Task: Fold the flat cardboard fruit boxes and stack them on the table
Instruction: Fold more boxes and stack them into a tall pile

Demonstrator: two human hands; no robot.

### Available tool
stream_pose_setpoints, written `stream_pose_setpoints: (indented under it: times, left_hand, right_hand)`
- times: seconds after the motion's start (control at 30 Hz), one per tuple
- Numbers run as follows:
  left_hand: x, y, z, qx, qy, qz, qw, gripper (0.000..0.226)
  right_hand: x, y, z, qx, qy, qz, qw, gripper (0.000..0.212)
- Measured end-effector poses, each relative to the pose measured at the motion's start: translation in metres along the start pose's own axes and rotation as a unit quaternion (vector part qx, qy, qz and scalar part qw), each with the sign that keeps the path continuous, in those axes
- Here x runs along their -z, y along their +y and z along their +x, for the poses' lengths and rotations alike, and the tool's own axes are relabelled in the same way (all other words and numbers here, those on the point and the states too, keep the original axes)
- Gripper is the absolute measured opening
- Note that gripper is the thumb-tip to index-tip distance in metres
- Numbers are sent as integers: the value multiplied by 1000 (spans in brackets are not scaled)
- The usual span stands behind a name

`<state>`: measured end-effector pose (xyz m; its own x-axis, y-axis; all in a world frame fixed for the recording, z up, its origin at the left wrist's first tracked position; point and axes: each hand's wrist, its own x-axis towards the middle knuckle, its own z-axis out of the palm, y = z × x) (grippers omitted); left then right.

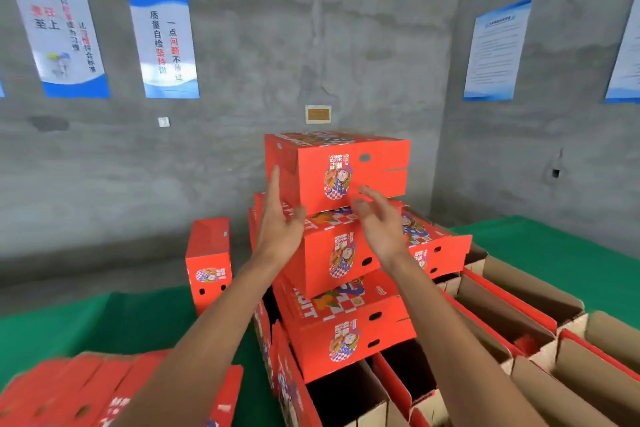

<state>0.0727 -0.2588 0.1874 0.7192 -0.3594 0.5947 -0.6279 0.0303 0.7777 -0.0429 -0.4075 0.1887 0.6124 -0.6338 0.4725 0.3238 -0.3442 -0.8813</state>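
A folded red fruit box (pixel 346 166) sits on top of a stack of folded red boxes (pixel 343 288) at the middle of the green table. My left hand (pixel 278 218) is raised with straight fingers next to the top box's left corner. My right hand (pixel 379 218) hovers open just in front of the box's lower right face, holding nothing. A pile of flat red boxes (pixel 79 388) lies at the bottom left, partly hidden by my left forearm.
One folded red box (pixel 207 260) stands on end to the left of the stack. Rows of open-topped folded boxes (pixel 512 322) with brown insides fill the right side. The green table cover (pixel 554 253) meets a grey concrete wall with posters (pixel 162 42) behind.
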Motion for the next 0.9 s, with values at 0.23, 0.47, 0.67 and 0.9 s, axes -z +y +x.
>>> stream_pose_setpoints:
  times: [0.23,0.47,0.67,0.9]
  left_hand:
    - [95,-78,-66,56,4,97,994,58]
    - [224,-194,-188,229,-44,308,922,57]
    - [334,-259,-320,385,-150,558,720,94]
    - [390,-254,-350,374,-53,566,733,136]
  right_hand:
    - [-98,21,-81,58,59,53,995,23]
    - [-201,116,-213,-24,-100,-94,990,12]
    - [-213,223,-355,-223,-275,-293,888,43]
    - [-224,224,-392,-299,-212,-309,878,35]
